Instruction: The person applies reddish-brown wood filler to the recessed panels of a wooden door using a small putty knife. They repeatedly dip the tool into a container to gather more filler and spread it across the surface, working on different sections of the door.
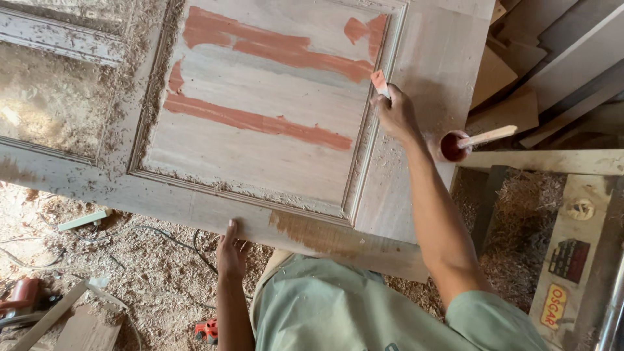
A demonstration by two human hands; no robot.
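The left hand (229, 250) lay flat, fingers together and extended, against the near edge of the wooden door panel (260, 130), closed on nothing; this placement appeared to brace the panel against sliding. The panel lay horizontal, giving a level working face. Below the left hand, sawdust (130, 260) covered the floor, with a cable (162, 231) running through it.

Farther out, the right hand (393, 110) was clamped on a small scraper (379, 81), its reddish tip touching the moulded border at the recess's right edge, an angle suited to pressing filler into the groove. Reddish-brown filler streaks (260, 120) already crossed the recessed field to the left of this hand. Just to the right of the right hand, a small cup of red filler (452, 146) stood on the panel's corner, a wooden stick (487, 136) resting in it, within easy reach. Beyond lay stacked boards (559, 58).
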